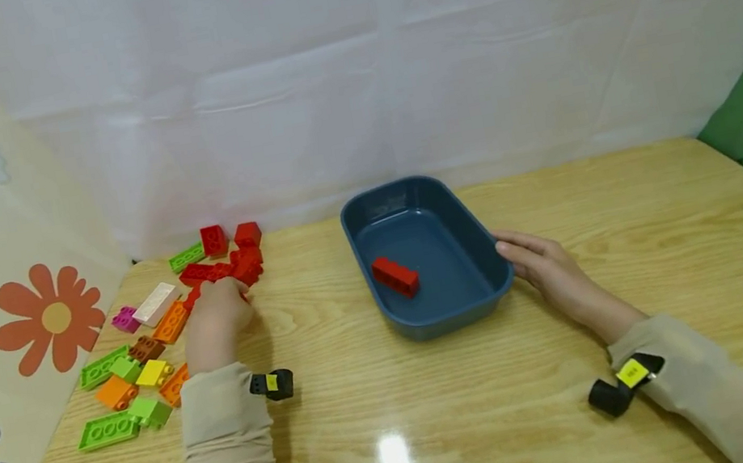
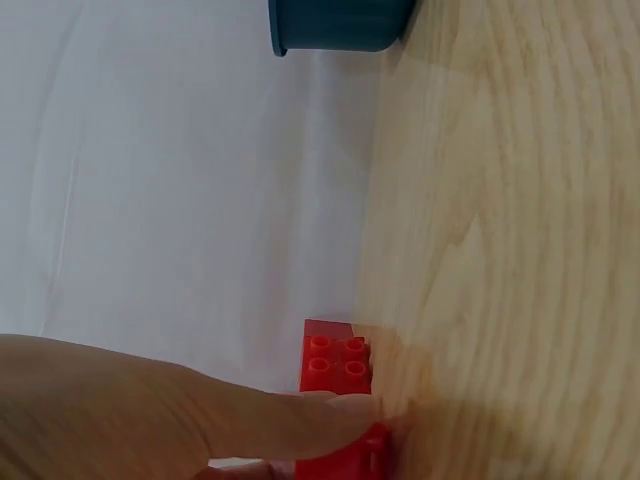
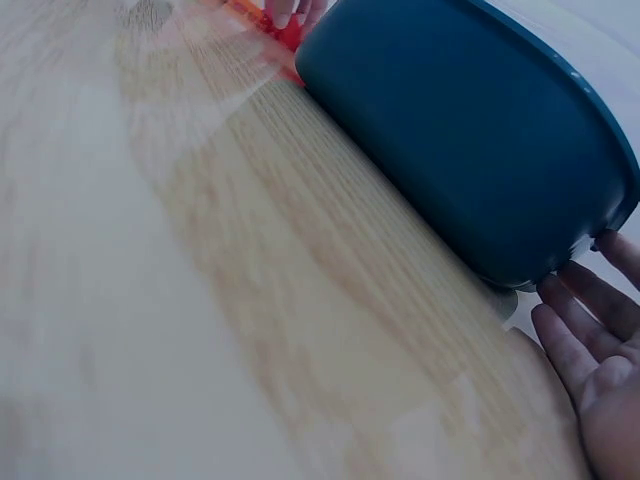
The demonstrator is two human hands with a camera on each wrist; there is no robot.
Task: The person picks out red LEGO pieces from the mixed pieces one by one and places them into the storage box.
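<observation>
My left hand reaches down into a group of red toy bricks at the table's back left. In the left wrist view its thumb presses against a red brick, with another finger partly showing below; the head view hides the fingertips. My right hand touches the right side of a blue bin with fairly straight fingers. One red brick lies inside the bin, near its left wall.
Left of my left hand lie loose bricks: a white one, a magenta one, a brown one, a yellow one, plus several orange and green ones. A white cloth hangs along the table's back edge.
</observation>
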